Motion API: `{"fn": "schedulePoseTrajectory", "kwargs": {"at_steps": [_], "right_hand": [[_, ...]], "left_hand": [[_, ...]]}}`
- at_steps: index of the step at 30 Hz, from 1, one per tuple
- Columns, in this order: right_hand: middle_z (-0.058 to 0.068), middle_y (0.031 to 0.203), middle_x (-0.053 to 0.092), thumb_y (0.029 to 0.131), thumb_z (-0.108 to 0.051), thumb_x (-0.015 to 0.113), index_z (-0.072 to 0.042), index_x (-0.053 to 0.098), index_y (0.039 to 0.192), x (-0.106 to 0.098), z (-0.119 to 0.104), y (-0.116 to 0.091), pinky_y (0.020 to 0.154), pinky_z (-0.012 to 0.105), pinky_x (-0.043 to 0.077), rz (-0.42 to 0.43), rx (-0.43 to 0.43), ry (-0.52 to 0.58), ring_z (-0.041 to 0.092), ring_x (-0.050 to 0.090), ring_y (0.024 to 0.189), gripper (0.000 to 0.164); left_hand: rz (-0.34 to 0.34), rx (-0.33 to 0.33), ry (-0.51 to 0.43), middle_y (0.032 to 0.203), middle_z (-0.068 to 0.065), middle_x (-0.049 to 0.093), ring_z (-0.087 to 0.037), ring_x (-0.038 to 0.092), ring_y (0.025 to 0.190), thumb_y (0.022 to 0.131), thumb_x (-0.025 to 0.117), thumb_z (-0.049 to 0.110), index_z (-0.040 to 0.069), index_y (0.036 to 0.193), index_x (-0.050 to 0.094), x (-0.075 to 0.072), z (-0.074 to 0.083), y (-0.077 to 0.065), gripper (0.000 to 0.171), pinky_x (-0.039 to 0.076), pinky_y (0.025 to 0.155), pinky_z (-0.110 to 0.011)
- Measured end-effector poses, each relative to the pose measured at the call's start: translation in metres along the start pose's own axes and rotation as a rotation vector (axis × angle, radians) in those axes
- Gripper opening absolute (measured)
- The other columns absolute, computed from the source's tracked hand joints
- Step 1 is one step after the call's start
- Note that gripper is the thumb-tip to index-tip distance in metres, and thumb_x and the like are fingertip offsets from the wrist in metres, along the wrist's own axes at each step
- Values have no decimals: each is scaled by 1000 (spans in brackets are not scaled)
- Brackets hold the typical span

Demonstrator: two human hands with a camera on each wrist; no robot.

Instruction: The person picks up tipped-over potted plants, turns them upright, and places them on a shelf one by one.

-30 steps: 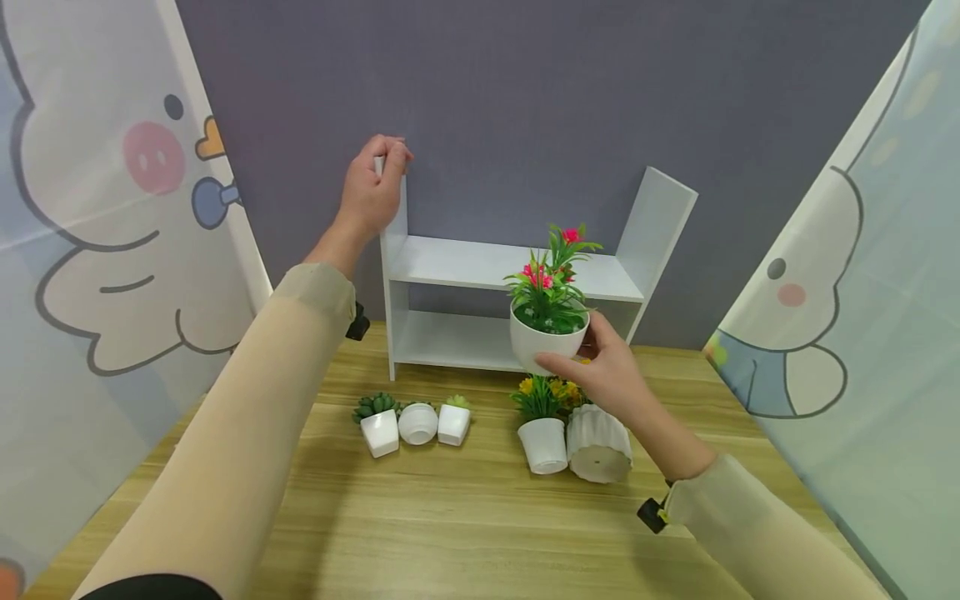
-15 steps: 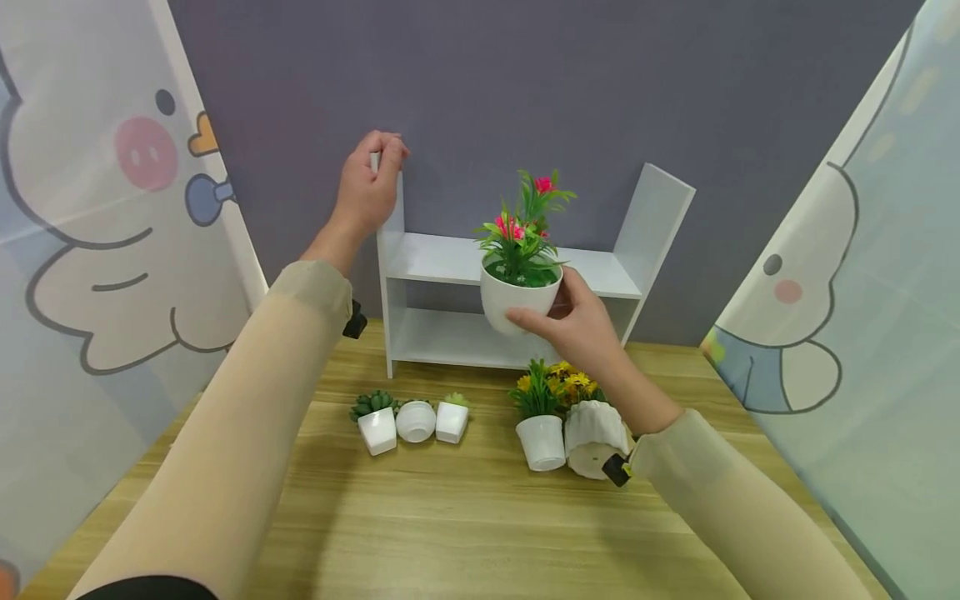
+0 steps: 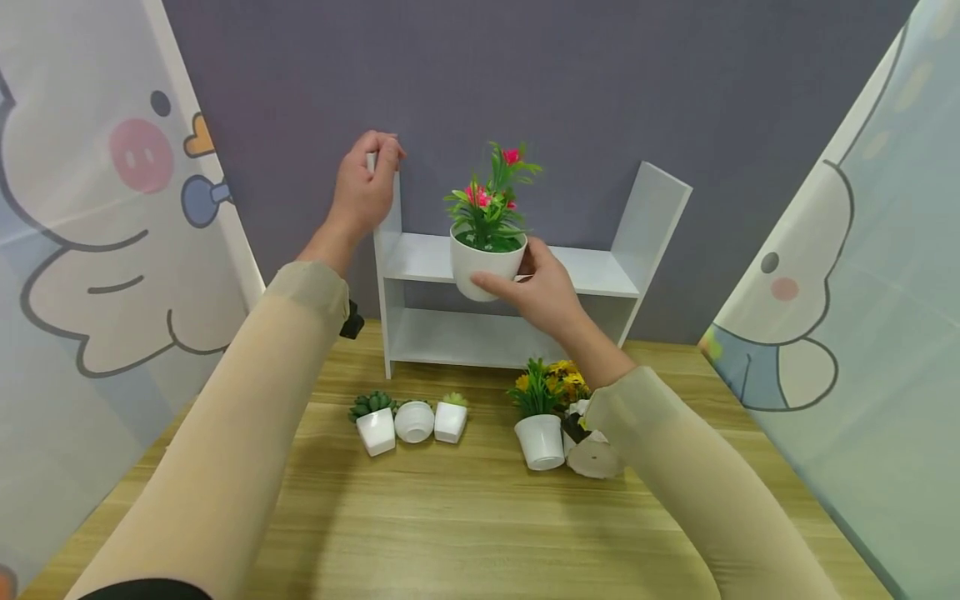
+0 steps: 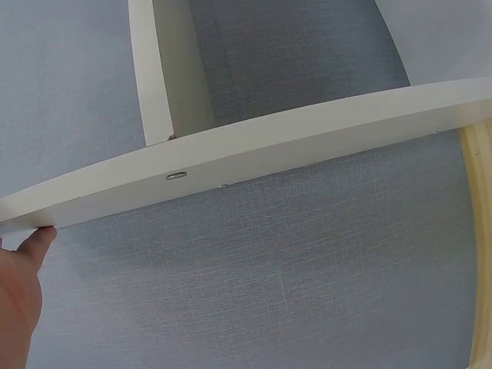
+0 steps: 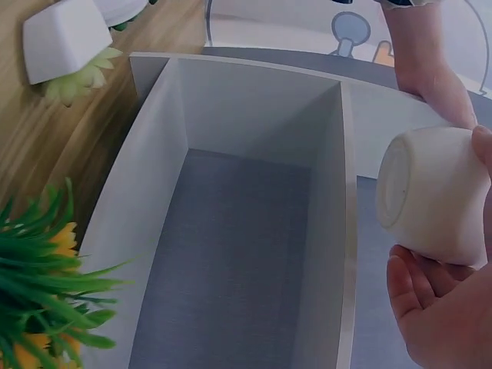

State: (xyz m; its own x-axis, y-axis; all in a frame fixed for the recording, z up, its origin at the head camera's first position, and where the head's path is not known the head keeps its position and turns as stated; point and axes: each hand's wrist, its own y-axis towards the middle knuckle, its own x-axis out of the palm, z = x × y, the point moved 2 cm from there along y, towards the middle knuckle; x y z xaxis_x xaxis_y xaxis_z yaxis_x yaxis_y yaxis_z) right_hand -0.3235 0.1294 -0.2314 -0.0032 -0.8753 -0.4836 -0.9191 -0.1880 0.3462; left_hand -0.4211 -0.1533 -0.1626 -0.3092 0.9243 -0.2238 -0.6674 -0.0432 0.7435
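My right hand grips a white pot of artificial pink flowers by its side, thumb across the front. The pot is upright, held before the upper board of a white two-tier shelf. In the right wrist view the pot's round base faces the camera, and fingers curl under its side. My left hand holds the top end of the shelf's left side panel. The left wrist view has the thumb against that panel's edge; the other fingers are mostly out of sight there.
In front of the shelf lie several small white potted plants, among them a dark succulent and a pale succulent. To their right lie a yellow-flowered pot and a ribbed pot, partly behind my right sleeve. A grey wall stands behind.
My right hand has carried the pink-flower pot up and to the left, from above the yellow flowers to the upper shelf board. The left hand keeps its hold on the side panel.
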Motion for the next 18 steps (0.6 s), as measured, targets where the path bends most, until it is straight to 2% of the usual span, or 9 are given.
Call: {"fn": "schedulePoseTrajectory", "kwargs": {"at_steps": [6, 9, 18], "right_hand": [[5, 139, 66, 89, -53, 89, -16, 46, 160, 11, -7, 17, 97, 48, 58, -25, 35, -31, 25, 65, 123, 91], [4, 143, 64, 88, -54, 89, -16, 43, 162, 15, -8, 24, 100, 49, 58, -41, 49, -46, 25, 64, 127, 95], [4, 145, 62, 87, -59, 88, -15, 41, 161, 24, -6, 38, 103, 48, 58, -85, 85, -83, 23, 64, 127, 98]], "left_hand": [[12, 9, -3, 126, -5, 65, -12, 56, 146, 117, 48, 33, 6, 110, 65, -1, -1, 1, 33, 44, 111, -25], [12, 10, -7, 125, -6, 66, -11, 55, 147, 116, 49, 33, 9, 107, 65, -1, -2, 0, 30, 44, 114, -25], [-3, -6, 13, 141, -12, 66, -11, 53, 150, 117, 46, 35, 0, 115, 63, -3, 0, -2, 39, 44, 118, -32]]}}
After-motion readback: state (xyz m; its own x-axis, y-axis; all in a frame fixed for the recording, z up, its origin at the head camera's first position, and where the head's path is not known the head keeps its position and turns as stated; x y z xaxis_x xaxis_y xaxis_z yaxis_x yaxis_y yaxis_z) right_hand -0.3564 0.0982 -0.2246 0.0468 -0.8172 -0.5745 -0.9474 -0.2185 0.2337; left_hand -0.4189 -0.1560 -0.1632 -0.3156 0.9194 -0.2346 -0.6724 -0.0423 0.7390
